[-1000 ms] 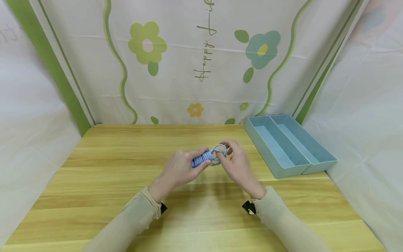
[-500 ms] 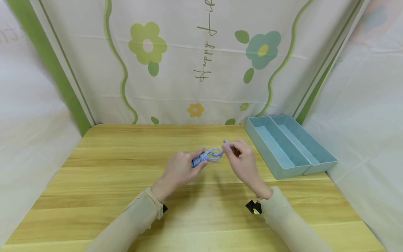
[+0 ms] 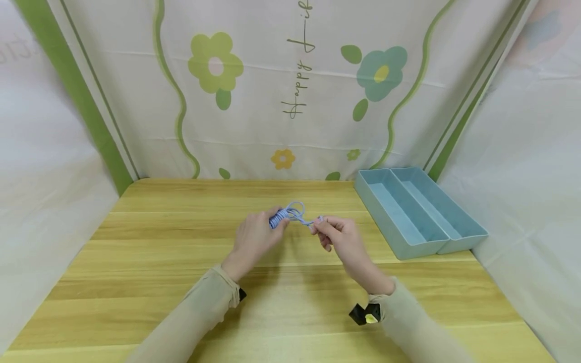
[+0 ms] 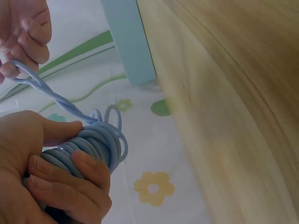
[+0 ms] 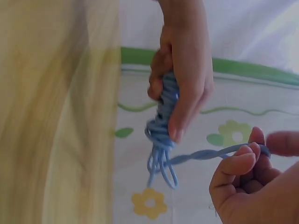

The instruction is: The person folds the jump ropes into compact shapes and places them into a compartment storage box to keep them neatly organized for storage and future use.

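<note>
A blue cord (image 3: 278,219) is wound into a tight bundle with loose loops at one end. My left hand (image 3: 256,239) grips the wound part, fingers curled round its coils (image 4: 88,149). From the loop end, a twisted double length of the cord runs across to my right hand (image 3: 342,239), which pinches its end between thumb and fingers. In the right wrist view the twisted strand (image 5: 201,155) is drawn out straight between both hands. Several small loops (image 4: 110,119) stick out beside it. The hands hold the bundle above the table.
Two long light-blue trays (image 3: 399,247) stand side by side at the right rear of the wooden table (image 3: 181,201). A flower-printed cloth (image 3: 254,101) hangs behind the table, with pale cloth walls on both sides.
The right hand has moved from among the loops to pinching a drawn-out strand. The left hand has shifted slightly up and left with the bundle. Loops now spread differently.
</note>
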Tool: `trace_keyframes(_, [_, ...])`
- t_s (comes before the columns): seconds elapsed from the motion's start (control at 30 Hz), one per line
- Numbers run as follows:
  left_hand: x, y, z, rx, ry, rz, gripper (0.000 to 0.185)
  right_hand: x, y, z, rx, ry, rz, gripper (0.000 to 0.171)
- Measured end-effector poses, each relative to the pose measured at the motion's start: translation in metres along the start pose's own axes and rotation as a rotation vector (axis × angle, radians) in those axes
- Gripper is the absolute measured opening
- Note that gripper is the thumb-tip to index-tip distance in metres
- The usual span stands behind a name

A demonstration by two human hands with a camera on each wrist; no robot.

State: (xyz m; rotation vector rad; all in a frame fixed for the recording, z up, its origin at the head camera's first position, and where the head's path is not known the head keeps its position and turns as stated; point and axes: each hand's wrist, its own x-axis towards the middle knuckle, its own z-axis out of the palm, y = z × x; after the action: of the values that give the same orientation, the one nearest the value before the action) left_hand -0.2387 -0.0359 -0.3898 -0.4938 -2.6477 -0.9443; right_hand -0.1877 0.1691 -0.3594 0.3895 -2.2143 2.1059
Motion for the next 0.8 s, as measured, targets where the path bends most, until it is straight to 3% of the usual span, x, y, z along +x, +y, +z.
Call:
trace_keyframes(0.23, [0.006,-0.001,0.002,0.005,0.001,-0.042,0.037,-0.006,0.003,0.014,0.055,-0.092,0.004,0.037])
trace_keyframes(0.57, [0.011,0.001,0.003,0.049,0.015,-0.030,0.043,-0.009,0.002,0.017,0.019,-0.114,0.003,0.035])
trace_keyframes(0.8, [0.014,-0.002,0.000,-0.001,0.016,-0.053,0.044,-0.006,0.004,0.012,0.042,-0.035,0.072,0.040])
